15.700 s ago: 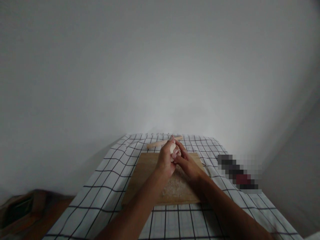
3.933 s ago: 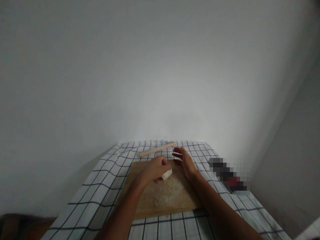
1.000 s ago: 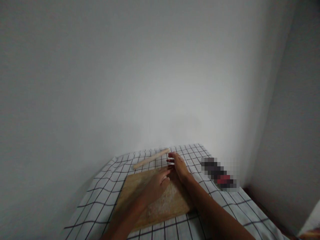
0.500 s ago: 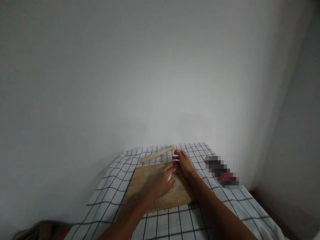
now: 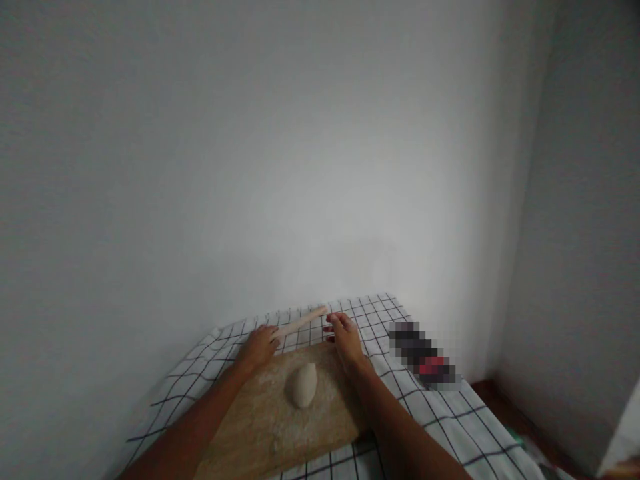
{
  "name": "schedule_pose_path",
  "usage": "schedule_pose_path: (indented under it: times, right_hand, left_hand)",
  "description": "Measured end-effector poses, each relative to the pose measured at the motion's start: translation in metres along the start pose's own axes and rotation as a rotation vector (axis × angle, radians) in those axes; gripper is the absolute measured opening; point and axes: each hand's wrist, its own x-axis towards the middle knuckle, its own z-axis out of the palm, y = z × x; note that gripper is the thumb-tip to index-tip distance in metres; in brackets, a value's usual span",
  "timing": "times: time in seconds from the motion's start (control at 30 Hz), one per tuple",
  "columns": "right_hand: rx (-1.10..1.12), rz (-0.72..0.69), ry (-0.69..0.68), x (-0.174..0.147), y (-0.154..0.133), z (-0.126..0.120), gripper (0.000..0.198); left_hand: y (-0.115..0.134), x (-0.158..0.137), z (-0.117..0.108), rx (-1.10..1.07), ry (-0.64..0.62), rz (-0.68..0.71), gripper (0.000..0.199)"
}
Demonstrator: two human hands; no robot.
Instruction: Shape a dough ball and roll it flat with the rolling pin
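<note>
At the far edge of the board (image 5: 280,420), my left hand (image 5: 259,347) closes on the near end of the rolling pin (image 5: 301,321) while my right hand (image 5: 344,337), fingers loosely spread and holding nothing, rests just short of its other end at one o'clock. Behind both hands at six o'clock, the dough (image 5: 305,385) lies free on the floured wood. I judge the pin wants a level, two-handed lift clear of the checked cloth (image 5: 440,413) on the worktop.

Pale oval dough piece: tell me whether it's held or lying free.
Lying free: the pale oval dough piece rests on the floured wooden board, both hands beyond it.
</note>
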Motion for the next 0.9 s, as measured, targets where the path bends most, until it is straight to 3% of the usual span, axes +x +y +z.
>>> schedule_pose_path:
  times: [0.1, 0.23, 0.3, 0.43, 0.47, 0.53, 0.6, 0.67, 0.73, 0.8, 0.9]
  right_hand:
    - [0.013, 0.002, -0.003, 0.003, 0.004, 0.0, 0.031]
    - [-0.056, -0.069, 0.08, 0.007, 0.001, -0.009, 0.033]
    - [-0.095, -0.161, 0.186, 0.008, -0.006, -0.018, 0.039]
    - [-0.038, -0.216, 0.344, 0.008, -0.031, -0.032, 0.049]
    - [-0.021, -0.215, 0.327, 0.007, -0.039, -0.033, 0.05]
    - [-0.046, -0.169, 0.158, 0.0, -0.054, -0.03, 0.054]
    - [-0.236, -0.094, -0.083, -0.012, -0.068, -0.023, 0.056]
    - [-0.602, -0.05, -0.281, -0.028, -0.082, -0.015, 0.051]
    - [-1.045, -0.112, -0.325, -0.045, -0.095, -0.007, 0.046]
    - [-1.429, -0.223, -0.286, -0.061, -0.107, 0.0, 0.047]
    - [-1.769, -0.284, -0.334, -0.075, -0.12, 0.005, 0.046]
  left_hand:
    - [0.002, 0.009, -0.001, 0.085, -0.008, 0.078, 0.027]
    - [0.018, 0.003, -0.022, 0.075, 0.027, 0.063, 0.033]
    - [0.03, -0.01, -0.037, 0.053, 0.061, 0.067, 0.035]
    - [0.048, -0.053, -0.063, 0.03, 0.13, 0.037, 0.065]
    - [0.051, -0.066, -0.067, 0.045, 0.139, 0.022, 0.066]
    - [0.053, -0.089, -0.071, 0.063, 0.142, 0.011, 0.062]
    - [0.053, -0.107, -0.07, 0.065, 0.153, 0.012, 0.058]
    - [0.053, -0.121, -0.068, 0.048, 0.164, 0.014, 0.057]
    - [0.056, -0.129, -0.065, 0.017, 0.156, 0.015, 0.058]
    - [0.06, -0.134, -0.062, -0.012, 0.138, 0.019, 0.059]
    - [0.066, -0.139, -0.058, -0.022, 0.114, 0.016, 0.059]
